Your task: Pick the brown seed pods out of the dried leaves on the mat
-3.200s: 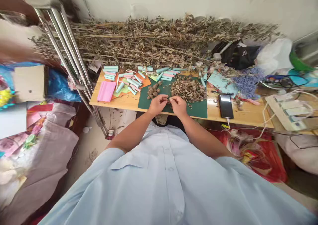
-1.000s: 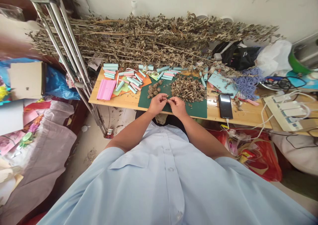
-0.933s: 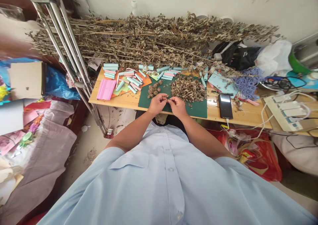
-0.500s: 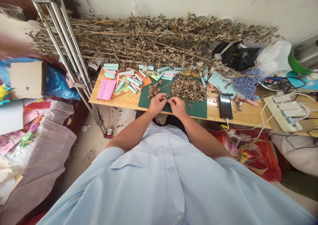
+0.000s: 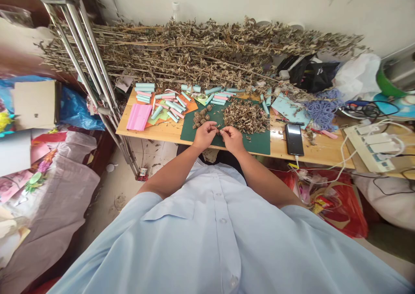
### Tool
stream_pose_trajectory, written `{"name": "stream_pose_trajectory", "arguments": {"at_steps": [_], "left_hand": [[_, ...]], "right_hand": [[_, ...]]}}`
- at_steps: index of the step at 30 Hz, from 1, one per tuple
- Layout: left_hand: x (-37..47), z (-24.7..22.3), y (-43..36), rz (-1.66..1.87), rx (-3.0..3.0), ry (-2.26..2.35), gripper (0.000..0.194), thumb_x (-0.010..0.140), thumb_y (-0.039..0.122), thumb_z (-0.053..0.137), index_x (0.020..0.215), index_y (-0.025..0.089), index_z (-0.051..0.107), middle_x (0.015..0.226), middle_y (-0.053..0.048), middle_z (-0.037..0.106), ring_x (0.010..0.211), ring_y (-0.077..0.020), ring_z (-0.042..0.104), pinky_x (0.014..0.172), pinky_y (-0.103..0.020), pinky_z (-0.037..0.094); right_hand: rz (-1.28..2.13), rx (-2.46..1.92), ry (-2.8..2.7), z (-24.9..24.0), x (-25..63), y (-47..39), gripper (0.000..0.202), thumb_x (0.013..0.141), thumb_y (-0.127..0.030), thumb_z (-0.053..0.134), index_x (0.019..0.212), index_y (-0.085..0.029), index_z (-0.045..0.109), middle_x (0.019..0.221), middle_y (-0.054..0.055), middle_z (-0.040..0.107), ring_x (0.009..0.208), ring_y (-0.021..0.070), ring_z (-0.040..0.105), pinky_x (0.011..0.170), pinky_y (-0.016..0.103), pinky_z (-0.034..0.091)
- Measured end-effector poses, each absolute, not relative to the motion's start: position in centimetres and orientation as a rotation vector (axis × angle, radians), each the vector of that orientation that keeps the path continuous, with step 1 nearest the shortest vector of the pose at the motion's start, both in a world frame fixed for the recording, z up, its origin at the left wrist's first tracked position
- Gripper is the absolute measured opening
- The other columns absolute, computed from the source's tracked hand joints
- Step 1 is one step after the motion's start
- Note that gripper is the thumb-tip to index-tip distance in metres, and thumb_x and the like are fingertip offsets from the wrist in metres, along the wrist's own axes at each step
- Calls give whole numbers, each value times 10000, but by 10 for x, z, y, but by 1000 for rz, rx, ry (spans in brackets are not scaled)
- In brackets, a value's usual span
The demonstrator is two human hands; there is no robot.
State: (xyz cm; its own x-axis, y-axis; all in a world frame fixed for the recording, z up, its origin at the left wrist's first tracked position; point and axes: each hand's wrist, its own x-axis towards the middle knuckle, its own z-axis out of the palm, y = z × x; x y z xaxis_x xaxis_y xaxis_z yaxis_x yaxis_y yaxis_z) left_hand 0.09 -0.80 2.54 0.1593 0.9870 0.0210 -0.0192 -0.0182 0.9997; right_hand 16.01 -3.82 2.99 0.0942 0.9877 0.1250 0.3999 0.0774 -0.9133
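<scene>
Your bare left hand and bare right hand, two in all, come close, fingers pinched; whatever they hold is too small to tell. Small, round brown clumps, roughly ten, overlapping, sit on one dark green mat; a left knuckle's nudge could roll them. One heap of dry brown leaves beside your right hand could scatter if brushed.

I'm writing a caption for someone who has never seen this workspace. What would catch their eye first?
Probably the long heap of dried, leafy stalks stretching along the wall behind the table. Next, the bright paper rolls at the table's left, then both hands meeting over the green mat, between brown balls and crumbled leaves.
</scene>
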Motion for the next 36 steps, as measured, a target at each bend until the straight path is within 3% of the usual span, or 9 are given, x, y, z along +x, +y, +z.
{"name": "stream_pose_trajectory", "arguments": {"at_steps": [7, 12, 18, 27, 36], "left_hand": [[-2, 21, -11, 1102, 1326, 895, 319, 810, 154, 612, 1128, 132, 620, 849, -48, 730, 819, -141, 705, 808, -270, 528], [-7, 26, -22, 957, 1586, 823, 348, 792, 137, 594, 1134, 146, 660, 813, -27, 731, 738, -126, 676, 733, -246, 507], [-11, 39, -26, 756, 1975, 692, 237, 800, 164, 618, 1005, 184, 736, 817, -27, 741, 762, -151, 667, 797, -275, 507], [-8, 32, -21, 830, 2008, 690, 256, 833, 215, 654, 1075, 156, 713, 882, -44, 726, 795, -149, 661, 801, -277, 504], [-8, 32, -24, 831, 2205, 658, 204, 894, 251, 598, 1025, 164, 728, 850, -69, 707, 800, -170, 636, 775, -287, 487]], "right_hand": [[901, -1472, -1303, 31, 162, -35, 257, 848, -484, 645, 827, -228, 638, 579, -32, 588, 515, 152, 542, 559, 303, 469], [914, -1466, -1253, 32, 163, -32, 286, 839, -517, 652, 822, -232, 629, 543, -47, 559, 498, 145, 521, 548, 297, 464], [933, -1448, -1217, 36, 162, -32, 275, 828, -499, 659, 793, -231, 610, 561, -39, 559, 494, 147, 511, 531, 306, 460], [832, -1424, -1243, 30, 163, -31, 220, 813, -419, 672, 795, -200, 662, 705, -17, 632, 635, 140, 545, 650, 294, 469], [903, -1416, -1211, 35, 161, -33, 211, 815, -422, 666, 793, -214, 636, 571, -49, 566, 518, 131, 499, 551, 283, 432]]}}
